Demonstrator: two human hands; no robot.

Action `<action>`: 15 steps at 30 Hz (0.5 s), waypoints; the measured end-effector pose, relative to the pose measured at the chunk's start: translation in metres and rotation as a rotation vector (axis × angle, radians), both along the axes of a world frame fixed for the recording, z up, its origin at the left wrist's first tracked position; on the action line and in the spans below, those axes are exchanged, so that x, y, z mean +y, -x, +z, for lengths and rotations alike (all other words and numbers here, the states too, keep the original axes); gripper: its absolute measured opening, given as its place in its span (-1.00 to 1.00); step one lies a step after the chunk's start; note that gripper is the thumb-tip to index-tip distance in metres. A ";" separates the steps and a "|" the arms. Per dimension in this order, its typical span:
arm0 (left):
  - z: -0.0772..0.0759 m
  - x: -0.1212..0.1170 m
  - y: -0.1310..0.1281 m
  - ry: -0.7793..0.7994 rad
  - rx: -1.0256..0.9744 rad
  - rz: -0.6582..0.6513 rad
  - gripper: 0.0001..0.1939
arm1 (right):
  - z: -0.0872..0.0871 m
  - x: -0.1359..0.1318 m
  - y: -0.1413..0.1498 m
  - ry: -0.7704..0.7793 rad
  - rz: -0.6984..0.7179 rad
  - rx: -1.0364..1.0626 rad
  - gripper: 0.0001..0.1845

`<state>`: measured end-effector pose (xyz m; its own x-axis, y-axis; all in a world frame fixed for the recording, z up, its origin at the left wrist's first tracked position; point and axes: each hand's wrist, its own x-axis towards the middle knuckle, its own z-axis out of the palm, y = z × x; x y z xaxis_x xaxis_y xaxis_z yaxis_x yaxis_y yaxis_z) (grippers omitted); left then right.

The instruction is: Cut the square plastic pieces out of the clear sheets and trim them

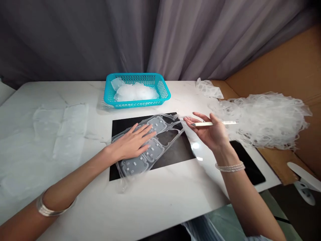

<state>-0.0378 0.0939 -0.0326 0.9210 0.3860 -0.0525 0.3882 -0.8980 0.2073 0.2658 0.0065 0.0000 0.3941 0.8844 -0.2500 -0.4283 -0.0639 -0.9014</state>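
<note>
A clear, flexible plastic sheet with moulded rounded panels and cut-out openings lies slanted over a black mat. My left hand rests flat on the sheet, fingers spread over its panels. In my right hand is a slim white pen-like tool, lying across the fingers with its dark tip pointing left. The fingertips of that hand are at the sheet's upper right end; whether they also pinch it I cannot tell.
A turquoise basket behind the mat holds a pile of translucent pieces. On the right, a heap of clear plastic scraps lies by a cardboard panel. Translucent sheets cover the left side. A black phone-like slab lies beside my right wrist.
</note>
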 end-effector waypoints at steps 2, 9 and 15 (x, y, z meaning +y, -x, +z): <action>-0.005 -0.002 -0.012 -0.036 0.034 0.007 -0.42 | -0.011 -0.004 -0.024 0.023 -0.049 -0.023 -0.50; -0.010 -0.009 -0.041 -0.100 -0.032 0.114 -0.40 | -0.016 -0.004 -0.016 -0.067 -0.242 -0.233 -0.44; -0.019 -0.007 -0.025 -0.119 -0.155 0.168 -0.39 | -0.016 0.021 0.064 -0.045 0.182 -0.575 -0.60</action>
